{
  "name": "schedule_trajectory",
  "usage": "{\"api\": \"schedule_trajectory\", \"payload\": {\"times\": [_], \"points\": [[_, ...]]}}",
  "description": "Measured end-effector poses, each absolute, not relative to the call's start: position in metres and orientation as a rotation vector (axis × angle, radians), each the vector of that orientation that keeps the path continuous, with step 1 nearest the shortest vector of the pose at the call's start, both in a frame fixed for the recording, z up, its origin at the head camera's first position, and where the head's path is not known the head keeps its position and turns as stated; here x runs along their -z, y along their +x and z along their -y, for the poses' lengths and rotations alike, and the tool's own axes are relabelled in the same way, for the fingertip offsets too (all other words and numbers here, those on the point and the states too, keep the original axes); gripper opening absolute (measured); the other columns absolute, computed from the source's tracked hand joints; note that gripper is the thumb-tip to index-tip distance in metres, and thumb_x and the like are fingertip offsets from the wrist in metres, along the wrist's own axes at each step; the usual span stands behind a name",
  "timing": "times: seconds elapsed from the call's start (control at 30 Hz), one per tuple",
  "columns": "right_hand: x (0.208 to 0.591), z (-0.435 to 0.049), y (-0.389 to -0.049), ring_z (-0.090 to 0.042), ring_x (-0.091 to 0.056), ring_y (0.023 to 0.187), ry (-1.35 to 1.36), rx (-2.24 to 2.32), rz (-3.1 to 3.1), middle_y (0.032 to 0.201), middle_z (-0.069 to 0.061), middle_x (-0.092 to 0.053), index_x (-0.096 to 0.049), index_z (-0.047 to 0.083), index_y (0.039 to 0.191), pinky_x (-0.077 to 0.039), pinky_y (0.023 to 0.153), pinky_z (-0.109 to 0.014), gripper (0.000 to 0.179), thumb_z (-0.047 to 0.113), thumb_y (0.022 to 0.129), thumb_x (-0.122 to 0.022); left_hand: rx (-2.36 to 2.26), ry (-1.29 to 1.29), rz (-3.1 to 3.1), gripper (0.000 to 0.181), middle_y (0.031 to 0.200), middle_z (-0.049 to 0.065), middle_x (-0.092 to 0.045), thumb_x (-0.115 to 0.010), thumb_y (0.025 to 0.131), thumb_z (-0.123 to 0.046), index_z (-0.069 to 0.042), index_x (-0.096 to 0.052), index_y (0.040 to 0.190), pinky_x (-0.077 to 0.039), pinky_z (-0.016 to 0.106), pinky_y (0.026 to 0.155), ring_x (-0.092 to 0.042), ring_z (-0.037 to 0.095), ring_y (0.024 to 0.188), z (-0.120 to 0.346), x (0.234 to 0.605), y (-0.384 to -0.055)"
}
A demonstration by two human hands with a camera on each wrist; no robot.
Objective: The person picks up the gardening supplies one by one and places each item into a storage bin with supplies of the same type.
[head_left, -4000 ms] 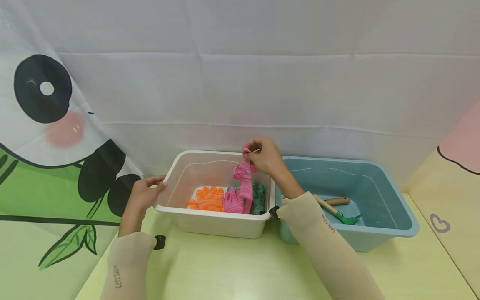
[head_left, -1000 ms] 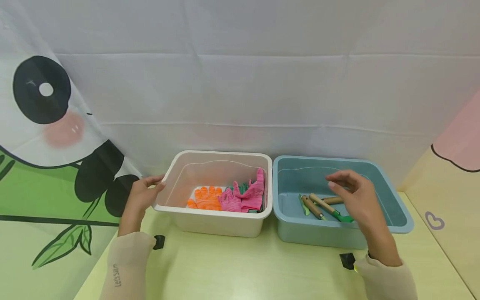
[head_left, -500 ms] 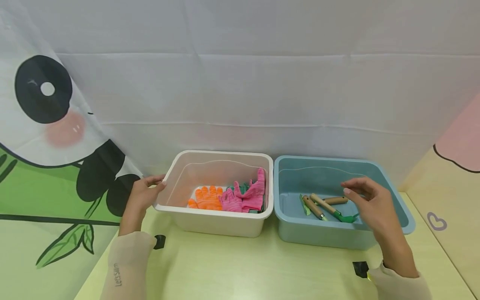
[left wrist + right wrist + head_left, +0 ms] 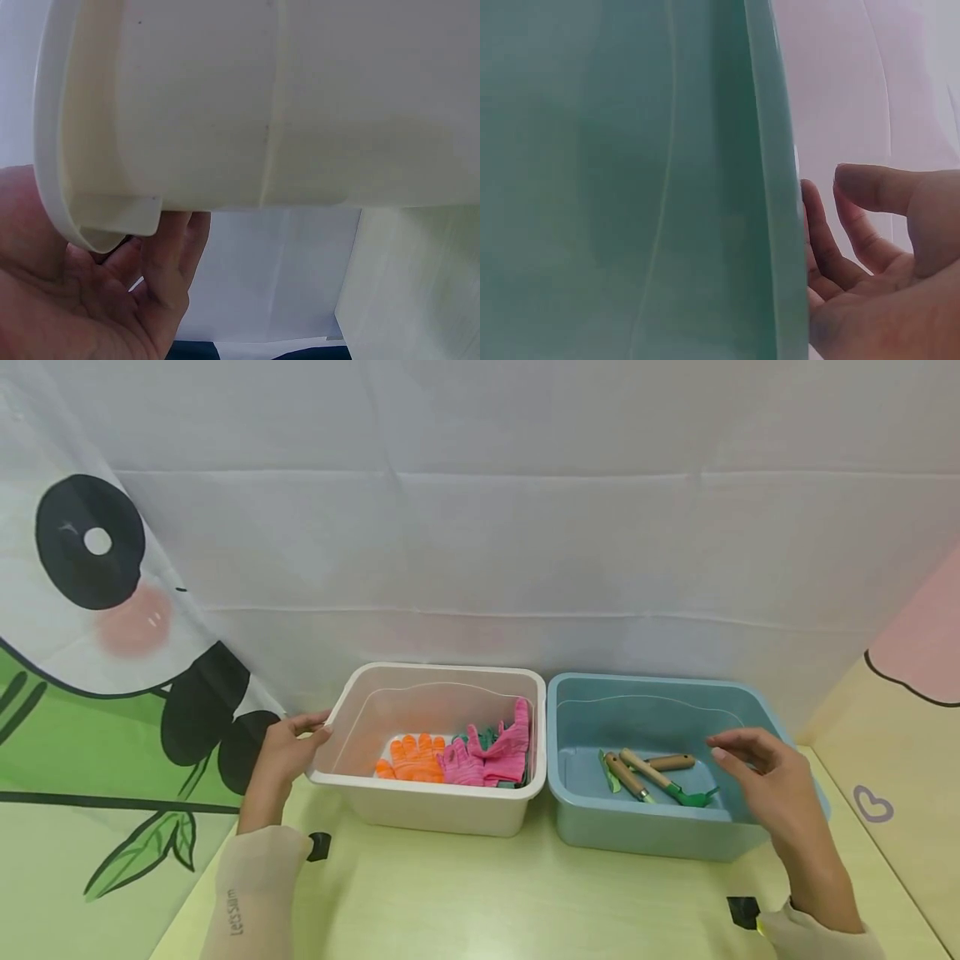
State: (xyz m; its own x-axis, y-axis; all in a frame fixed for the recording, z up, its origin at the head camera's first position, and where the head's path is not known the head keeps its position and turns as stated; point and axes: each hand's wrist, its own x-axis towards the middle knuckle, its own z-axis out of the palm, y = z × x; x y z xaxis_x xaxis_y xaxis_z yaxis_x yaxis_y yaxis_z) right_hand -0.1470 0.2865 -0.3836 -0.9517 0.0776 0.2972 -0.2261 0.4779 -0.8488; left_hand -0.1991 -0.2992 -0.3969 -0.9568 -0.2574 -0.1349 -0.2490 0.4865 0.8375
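Note:
My left hand [image 4: 283, 752] grips the left rim of the white bin [image 4: 420, 806]; in the left wrist view the thumb and fingers [image 4: 161, 259] curl around its lip. Inside lie an orange glove [image 4: 414, 760], pink gloves [image 4: 508, 750] and a green glove [image 4: 487, 739] partly beneath them. My right hand [image 4: 780, 785] holds nothing, its fingers loosely bent, over the right end of the blue bin [image 4: 645, 831]. The right wrist view has it close beside that bin's rim [image 4: 780, 187]. Wooden-handled garden tools [image 4: 647, 768] lie in the blue bin, one with a green head [image 4: 696, 797].
Both bins stand side by side on a pale yellow table [image 4: 480, 893], nearly touching. A white cloth backdrop [image 4: 525, 543] hangs right behind them. A printed panda cloth [image 4: 127, 693] is at the left.
Four seconds ago my right hand pinched a pink glove above the white bin; that glove now lies inside. Since then the right hand has moved rightward across the blue bin. The left hand stays put.

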Motion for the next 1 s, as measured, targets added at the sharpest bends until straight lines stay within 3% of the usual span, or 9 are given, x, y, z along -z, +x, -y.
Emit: {"api": "schedule_trajectory", "payload": {"times": [1.0], "points": [[0.395,-0.325,-0.137,0.01,-0.066,0.093,-0.016,-1.558,2.381,0.101,0.03,-0.071,-0.074,0.011,0.113,-0.049,0.079,-0.006,0.014,0.005,0.103,-0.067,1.503,0.443,2.705,0.051,0.148,0.029,-0.052,-0.055,0.11,-0.023,0.0,-0.05,0.155,-0.04,0.06,0.111,-0.042,0.046,0.145,0.298,0.396,-0.197]]}}
